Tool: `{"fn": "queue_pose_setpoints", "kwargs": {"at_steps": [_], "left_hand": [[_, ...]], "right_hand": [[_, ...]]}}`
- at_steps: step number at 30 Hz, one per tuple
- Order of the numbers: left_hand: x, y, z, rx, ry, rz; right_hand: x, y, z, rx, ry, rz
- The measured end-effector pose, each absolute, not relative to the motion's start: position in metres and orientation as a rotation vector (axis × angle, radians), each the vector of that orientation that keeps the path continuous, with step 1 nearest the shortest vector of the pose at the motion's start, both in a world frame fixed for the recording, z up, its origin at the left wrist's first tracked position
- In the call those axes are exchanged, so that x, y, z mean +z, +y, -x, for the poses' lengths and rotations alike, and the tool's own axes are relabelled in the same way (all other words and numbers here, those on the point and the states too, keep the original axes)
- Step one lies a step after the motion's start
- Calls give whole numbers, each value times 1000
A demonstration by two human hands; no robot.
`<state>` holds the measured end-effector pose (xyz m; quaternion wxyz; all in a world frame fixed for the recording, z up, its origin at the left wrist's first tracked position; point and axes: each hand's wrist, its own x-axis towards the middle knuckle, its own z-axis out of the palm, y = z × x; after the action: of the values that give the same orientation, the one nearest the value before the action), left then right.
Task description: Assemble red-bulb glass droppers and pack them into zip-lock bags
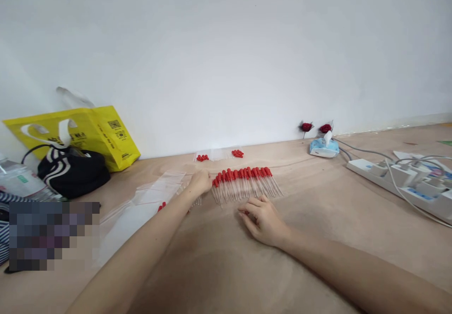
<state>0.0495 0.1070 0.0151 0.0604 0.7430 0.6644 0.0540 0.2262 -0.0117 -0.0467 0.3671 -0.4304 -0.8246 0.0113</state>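
Observation:
Red-capped clear droppers (243, 182) lie side by side in a row on the table, red bulbs toward the wall and thin tubes toward me. At the row's left end is my left hand (200, 183), its fingers bent together near the leftmost red bulbs; whatever they pinch is hidden. My right hand (263, 221) rests just in front of the tubes, fingers loosely curled, thumb apart, nothing visible in it. Bare clear tubes (197, 201) lie partly behind my left forearm. A few loose red bulbs (161, 206) show beside that forearm, on clear plastic bags (155, 194).
Small bags with red bulbs (238, 154) lie by the wall. On the left are a yellow bag (120, 149), a black pouch (77, 175) and a plastic bottle (24, 182). A tissue pack (324, 150), dark red flowers (306, 127) and a corded power strip (399, 182) occupy the right.

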Motion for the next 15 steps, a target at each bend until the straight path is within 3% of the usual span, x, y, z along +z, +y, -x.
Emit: {"fn": "queue_pose_setpoints", "kwargs": {"at_steps": [7,15], "left_hand": [[12,113,-45,240,1947,-2320],[22,84,16,596,1800,-2505]], "right_hand": [[-47,-11,-227,7,-2150,1107],[-43,-2,-208,-54,-2158,1225]]}}
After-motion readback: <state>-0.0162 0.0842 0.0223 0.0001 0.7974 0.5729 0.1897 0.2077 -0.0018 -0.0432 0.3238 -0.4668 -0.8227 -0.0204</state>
